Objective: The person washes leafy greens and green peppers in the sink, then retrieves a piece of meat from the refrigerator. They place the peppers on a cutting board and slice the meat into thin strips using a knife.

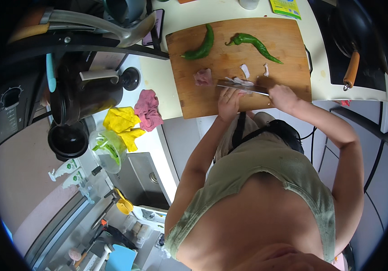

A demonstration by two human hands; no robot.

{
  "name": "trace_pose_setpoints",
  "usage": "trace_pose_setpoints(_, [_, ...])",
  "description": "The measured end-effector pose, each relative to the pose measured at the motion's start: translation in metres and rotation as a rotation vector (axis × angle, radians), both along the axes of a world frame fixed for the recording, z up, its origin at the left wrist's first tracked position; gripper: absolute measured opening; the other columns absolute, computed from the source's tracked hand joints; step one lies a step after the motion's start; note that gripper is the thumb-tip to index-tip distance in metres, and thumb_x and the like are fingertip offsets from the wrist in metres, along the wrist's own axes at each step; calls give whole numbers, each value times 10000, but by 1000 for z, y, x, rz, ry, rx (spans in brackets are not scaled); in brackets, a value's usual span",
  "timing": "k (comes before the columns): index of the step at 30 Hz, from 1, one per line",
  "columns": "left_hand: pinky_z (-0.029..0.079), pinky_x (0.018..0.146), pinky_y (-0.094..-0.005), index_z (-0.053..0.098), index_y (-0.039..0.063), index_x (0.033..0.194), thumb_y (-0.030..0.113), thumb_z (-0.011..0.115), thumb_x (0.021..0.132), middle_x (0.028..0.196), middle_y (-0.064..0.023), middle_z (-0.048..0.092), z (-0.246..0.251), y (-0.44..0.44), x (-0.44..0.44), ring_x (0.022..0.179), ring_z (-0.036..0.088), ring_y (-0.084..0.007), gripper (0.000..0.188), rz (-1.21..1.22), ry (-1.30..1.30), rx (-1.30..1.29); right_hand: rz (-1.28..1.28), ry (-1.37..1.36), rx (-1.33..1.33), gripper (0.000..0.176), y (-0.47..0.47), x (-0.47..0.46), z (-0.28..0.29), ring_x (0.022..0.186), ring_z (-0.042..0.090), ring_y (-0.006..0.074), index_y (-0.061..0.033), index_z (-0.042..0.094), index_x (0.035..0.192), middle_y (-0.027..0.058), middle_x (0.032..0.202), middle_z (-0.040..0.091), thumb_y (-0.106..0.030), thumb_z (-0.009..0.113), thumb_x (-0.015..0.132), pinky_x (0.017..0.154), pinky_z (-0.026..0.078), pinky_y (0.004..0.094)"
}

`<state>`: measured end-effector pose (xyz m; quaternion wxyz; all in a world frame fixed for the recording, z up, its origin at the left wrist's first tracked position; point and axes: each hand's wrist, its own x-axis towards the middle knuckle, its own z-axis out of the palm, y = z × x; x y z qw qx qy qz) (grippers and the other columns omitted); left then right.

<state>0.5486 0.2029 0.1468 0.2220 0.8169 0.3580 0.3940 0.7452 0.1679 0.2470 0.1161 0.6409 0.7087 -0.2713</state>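
Observation:
My right hand grips the handle of a kitchen knife, whose wide blade points left across the wooden cutting board. My left hand has its fingertips against a piece of raw meat at the blade, holding it on the board; the fingers partly hide it. Pale strips of fat or skin lie along the far side of the blade. Two more pale scraps, one a wider strip, lie beyond. Left of the knife sits a pinkish chunk of raw meat.
A curved green pepper and another green pepper lie at the board's far side. Rightward, a wok with a wooden handle stands on a black cooktop. Leftward are yellow cloths, a pink cloth, and a sink.

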Motion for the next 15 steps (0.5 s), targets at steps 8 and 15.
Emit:
trace_pose_setpoints(8, [418, 789, -351, 615, 38, 851, 47, 610, 699, 892, -77, 592, 6, 2, 0, 847, 543, -254, 153, -20, -9, -5, -3, 31, -8, 104, 21, -6, 6, 704, 604, 317, -2, 619, 694, 188, 724, 602, -73, 546, 670, 672, 492, 389])
trace_pose_setpoints(15, [444, 779, -335, 598, 13, 905, 44, 620, 698, 946, -74, 578, 14, 0, -1, 880, 542, -253, 211, -42, 6, 79, -114, 169, -5, 71, 6, 20, 6, 628, 574, 355, -26, 596, 616, 200, 632, 564, -36, 533, 648, 605, 475, 407])
